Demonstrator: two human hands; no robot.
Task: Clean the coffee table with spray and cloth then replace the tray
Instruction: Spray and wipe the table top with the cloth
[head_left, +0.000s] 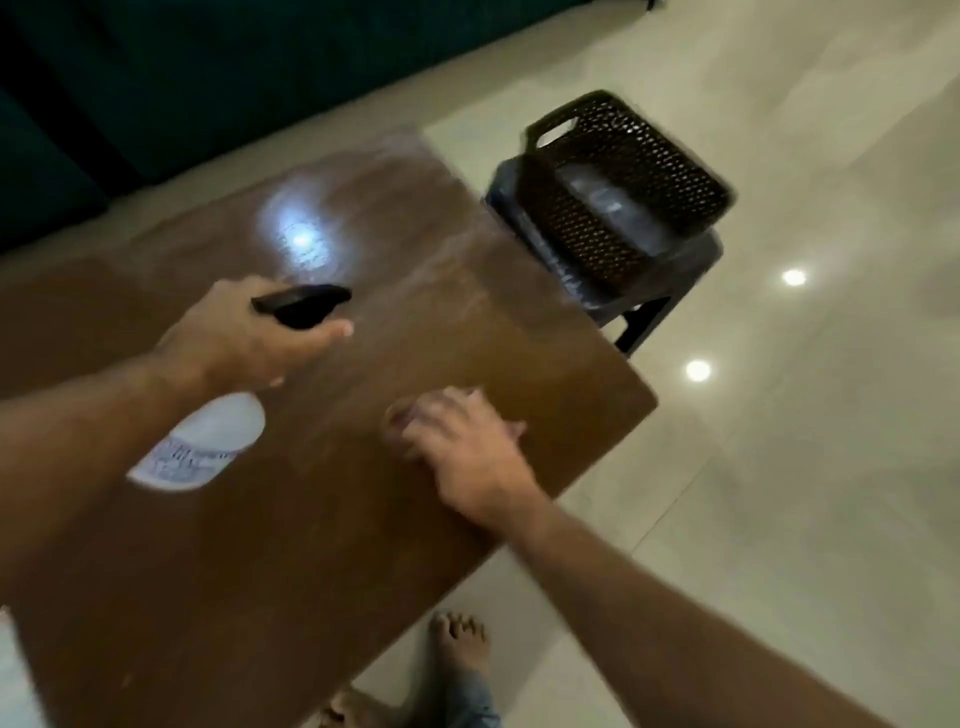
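Observation:
My left hand (244, 338) grips a white spray bottle (200, 447) by its black trigger head (304, 306), held tilted over the brown wooden coffee table (291, 545) with the nozzle pointing right. My right hand (462, 441) presses down on a brownish cloth (397, 418) near the table's right edge; most of the cloth is hidden under the fingers. The dark woven tray (623, 182), a basket with a handle slot, rests on a dark stool (670, 280) beyond the table's far right corner. A lamp glare shines on the tabletop.
A dark green sofa (182, 78) runs along the far side of the table. Pale glossy floor tiles (805, 467) surround the table on the right. My bare feet (460, 639) stand at the near edge.

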